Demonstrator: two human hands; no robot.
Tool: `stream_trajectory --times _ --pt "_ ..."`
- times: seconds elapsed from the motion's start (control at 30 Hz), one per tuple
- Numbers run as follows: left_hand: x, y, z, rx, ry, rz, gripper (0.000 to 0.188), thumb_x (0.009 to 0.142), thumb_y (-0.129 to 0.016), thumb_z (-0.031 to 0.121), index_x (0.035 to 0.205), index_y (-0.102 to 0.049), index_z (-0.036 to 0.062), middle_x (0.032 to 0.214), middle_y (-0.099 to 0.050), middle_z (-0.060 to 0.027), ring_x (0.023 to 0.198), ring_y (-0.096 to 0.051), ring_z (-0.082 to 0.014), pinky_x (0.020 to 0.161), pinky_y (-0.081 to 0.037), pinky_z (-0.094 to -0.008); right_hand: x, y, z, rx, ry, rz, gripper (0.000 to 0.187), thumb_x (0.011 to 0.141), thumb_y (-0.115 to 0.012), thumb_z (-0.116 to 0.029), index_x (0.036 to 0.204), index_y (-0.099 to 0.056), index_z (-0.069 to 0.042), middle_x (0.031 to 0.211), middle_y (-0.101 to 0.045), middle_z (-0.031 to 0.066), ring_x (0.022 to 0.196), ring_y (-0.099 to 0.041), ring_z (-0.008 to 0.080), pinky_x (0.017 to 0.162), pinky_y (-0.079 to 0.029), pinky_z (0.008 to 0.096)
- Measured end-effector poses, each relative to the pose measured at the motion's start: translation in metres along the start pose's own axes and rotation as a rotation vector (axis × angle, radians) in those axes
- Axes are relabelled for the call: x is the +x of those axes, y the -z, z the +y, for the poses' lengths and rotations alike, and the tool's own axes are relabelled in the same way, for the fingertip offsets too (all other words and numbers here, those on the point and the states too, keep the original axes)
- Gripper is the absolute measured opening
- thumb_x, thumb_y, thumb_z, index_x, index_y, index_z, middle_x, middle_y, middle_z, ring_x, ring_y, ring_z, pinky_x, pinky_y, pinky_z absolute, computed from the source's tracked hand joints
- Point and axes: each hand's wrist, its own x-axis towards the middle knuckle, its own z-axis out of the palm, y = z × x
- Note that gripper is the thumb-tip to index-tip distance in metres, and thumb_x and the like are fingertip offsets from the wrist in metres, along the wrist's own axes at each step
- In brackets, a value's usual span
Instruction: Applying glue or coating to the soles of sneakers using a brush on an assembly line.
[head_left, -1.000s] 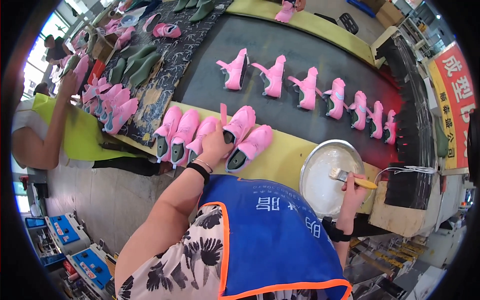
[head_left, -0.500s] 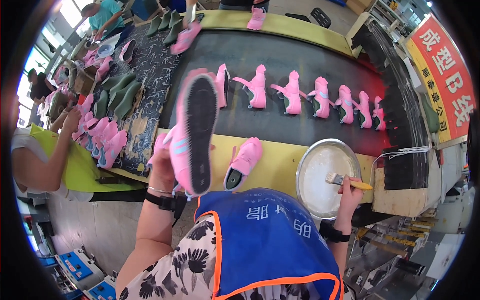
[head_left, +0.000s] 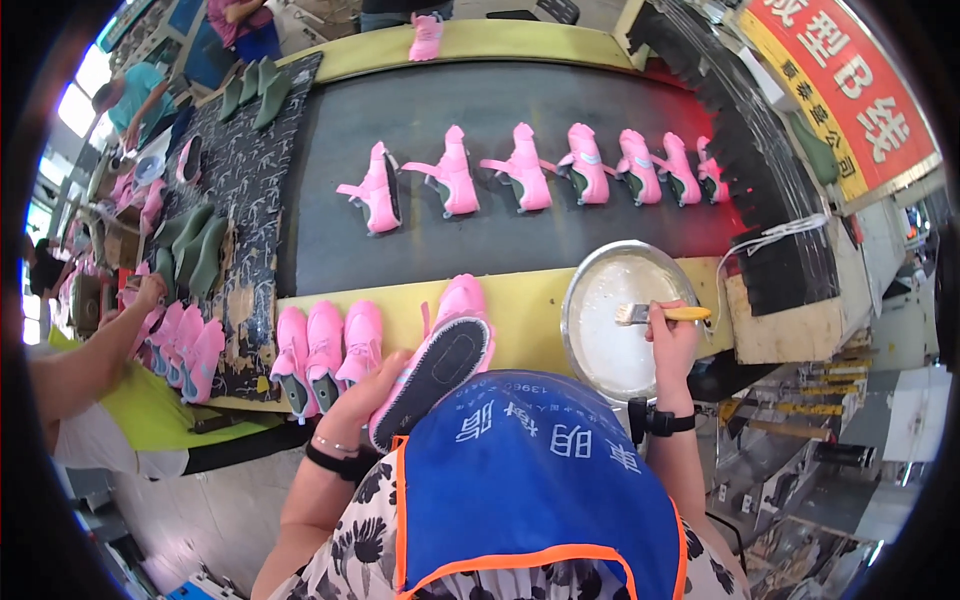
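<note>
Left hand: left hand [head_left: 370, 394] has a pink shoe [head_left: 437, 370] gripped by its side, dark sole facing up, kinda tilted; it's right at the near edge of the yellow ledge [head_left: 528, 332], overlapping the blue apron [head_left: 540, 490]; can't tell if it touches the apron
Right hand: right hand [head_left: 673, 340] is closed round the yellow handle of a brush [head_left: 688, 313]; bristles point left over the bowl; can't tell if they touch the white stuff
Bowl: metal bowl [head_left: 567, 325] with white stuff inside, sitting at the right end of the ledge
Ledge shoes: 3 pink shoes [head_left: 325, 335] side by side left of the held one; 1 more partly hidden behind it
Dark surface: 7 pink shoes [head_left: 525, 170] in a row across the dark surface [head_left: 450, 245]
Far ledge: 1 pink shoe [head_left: 426, 38] up there
</note>
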Motion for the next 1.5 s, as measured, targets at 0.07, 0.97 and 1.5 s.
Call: stream_trajectory --times 0.07,0.97,1.5 --pt "-0.007 0.005 -0.001 0.111 -0.044 -0.128 0.066 0.099 -0.060 0.035 0.150 -0.034 0.0009 0.133 -0.056 -0.0123 0.121 -0.055 -0.0179 0.104 -0.043 -0.0313 0.002 0.008 0.013 0.045 0.006 0.036 0.015 0.095 -0.068 -0.011 0.091 -0.055 -0.005 0.071 -0.055 0.0000 0.056 -0.050 0.0057 0.050 -0.042 0.0210" --pt "0.078 -0.145 0.077 0.253 0.119 -0.168 0.049 0.102 -0.050 0.030 0.137 -0.050 -0.0037 0.114 -0.069 -0.0128 0.092 -0.071 -0.0177 0.082 -0.058 -0.0295 -0.006 0.046 0.099 -0.200 0.105 0.321 0.025 0.081 -0.077 -0.027 0.088 -0.069 -0.004 0.077 -0.069 0.0136 0.072 -0.068 0.0322 0.066 -0.053 0.0413" --pt "0.086 -0.227 0.097 0.492 0.346 -0.395 0.061 0.102 -0.049 0.032 0.151 -0.034 -0.0018 0.134 -0.060 -0.0147 0.111 -0.065 -0.0156 0.095 -0.053 -0.0279 -0.034 0.062 -0.039 -0.024 0.662 -0.120 0.017 0.077 -0.080 -0.007 0.091 -0.072 -0.007 0.088 -0.066 0.0055 0.082 -0.064 0.0250 0.072 -0.050 0.0331"
